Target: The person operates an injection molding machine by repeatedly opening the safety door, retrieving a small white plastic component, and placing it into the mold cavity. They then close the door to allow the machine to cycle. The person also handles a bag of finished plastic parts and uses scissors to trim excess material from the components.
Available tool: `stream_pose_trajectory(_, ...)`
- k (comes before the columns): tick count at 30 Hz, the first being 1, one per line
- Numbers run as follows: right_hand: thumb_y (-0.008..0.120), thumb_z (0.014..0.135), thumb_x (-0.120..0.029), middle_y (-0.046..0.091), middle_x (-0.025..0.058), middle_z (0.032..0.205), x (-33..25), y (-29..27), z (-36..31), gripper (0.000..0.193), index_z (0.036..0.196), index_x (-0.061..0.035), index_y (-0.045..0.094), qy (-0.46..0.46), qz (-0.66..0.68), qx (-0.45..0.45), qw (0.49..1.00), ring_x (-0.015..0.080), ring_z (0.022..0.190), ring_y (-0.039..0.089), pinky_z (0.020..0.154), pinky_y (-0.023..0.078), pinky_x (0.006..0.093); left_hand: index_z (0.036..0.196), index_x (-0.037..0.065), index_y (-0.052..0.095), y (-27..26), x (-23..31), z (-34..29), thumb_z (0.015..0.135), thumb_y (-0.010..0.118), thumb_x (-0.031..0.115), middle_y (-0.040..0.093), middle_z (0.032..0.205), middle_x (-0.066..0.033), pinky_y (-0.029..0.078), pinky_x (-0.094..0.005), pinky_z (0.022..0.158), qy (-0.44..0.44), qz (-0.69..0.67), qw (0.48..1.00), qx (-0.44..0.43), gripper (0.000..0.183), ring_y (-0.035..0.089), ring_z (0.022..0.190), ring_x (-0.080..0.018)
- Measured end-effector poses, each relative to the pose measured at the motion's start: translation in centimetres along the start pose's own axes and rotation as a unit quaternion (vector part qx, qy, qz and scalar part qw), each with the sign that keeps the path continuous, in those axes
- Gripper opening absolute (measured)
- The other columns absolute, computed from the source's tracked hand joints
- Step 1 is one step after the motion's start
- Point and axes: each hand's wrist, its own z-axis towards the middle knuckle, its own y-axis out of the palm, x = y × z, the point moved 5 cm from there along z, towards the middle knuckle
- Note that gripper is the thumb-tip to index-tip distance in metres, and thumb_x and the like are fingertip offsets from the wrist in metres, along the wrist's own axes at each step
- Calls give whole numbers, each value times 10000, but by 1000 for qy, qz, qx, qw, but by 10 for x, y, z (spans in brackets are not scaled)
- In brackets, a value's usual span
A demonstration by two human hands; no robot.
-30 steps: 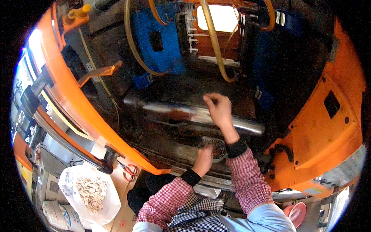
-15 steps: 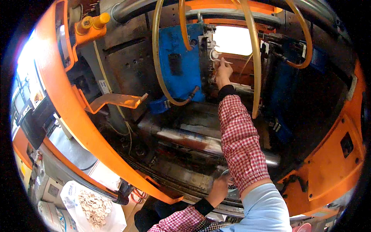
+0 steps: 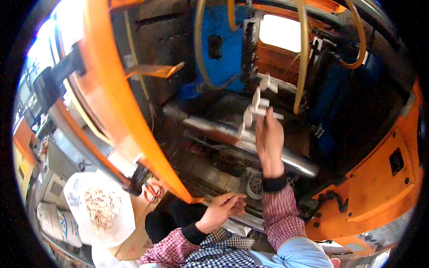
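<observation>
My right hand reaches into the machine, its fingers closed on the stem of a white moulded plastic sprue. Several flat pieces branch off the sprue, blurred by motion. It hangs in the gap to the right of the blue mould half, apart from that mould's dark face. Low in front of my body, my left hand has its fingers loosely bent and partly stretched out, with nothing visible in them. Just right of it stands a small round tin with dark grainy contents.
An orange guard frame curves down on the left. Steel tie bars cross the machine, and yellowish hoses hang from above. A white bag of small pale pieces sits lower left, beside red-handled cutters. An orange panel stands right.
My right hand has drawn back from the mould face, bringing the white sprue down and toward me. My left hand has moved left, away from the tin. The view has shifted.
</observation>
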Motion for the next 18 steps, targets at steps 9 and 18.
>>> stream_pose_trajectory(9,553,855,12,646,145,822,39,-14,-226,163,990,82,613,-98,-327,-283,896,139,623,633,528,504,225,1062,-42,569,-58,6,-136,956,434,210,542,785,-17,351,-189,542,88,-160,961,206,305,454,619,-74)
stream_pose_trajectory(18,666,792,-39,642,111,781,70,11,-292,229,1016,-3,633,-209,-367,-482,768,169,640,632,525,483,256,998,-61,620,-79,4,-203,949,469,198,416,584,52,236,-173,472,195,-74,895,394,303,322,504,-22)
